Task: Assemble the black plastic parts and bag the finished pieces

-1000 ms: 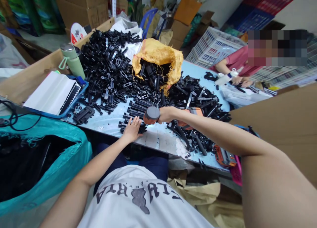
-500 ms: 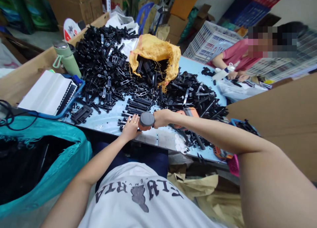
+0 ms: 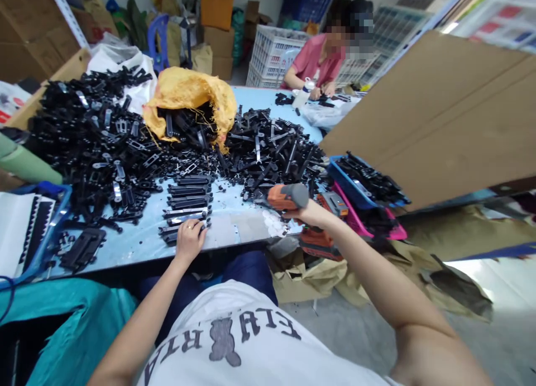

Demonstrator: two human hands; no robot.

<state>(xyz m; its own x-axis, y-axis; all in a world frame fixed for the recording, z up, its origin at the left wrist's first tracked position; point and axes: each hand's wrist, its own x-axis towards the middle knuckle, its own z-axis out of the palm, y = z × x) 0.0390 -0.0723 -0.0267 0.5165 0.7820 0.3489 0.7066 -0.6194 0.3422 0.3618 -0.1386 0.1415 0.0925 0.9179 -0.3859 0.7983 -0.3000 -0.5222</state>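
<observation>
My right hand grips an orange and grey power drill above the table's front right part. The drill's front end points left, towards loose black parts. My left hand rests at the near end of a row of black bar-shaped parts, laid side by side. Its fingers are bent around the end of the nearest part, mostly hidden under the hand. Behind the row lies a large heap of similar black parts, and a yellow woven sack spills more of them.
A blue basket and a pink basket stand right, beside another orange tool. A tall cardboard sheet borders that side. A teal sack is at lower left. Across the table sits a person handling black parts.
My right hand has carried the drill away from my left hand, to the right. My left hand stays at the row. The camera view has turned rightward.
</observation>
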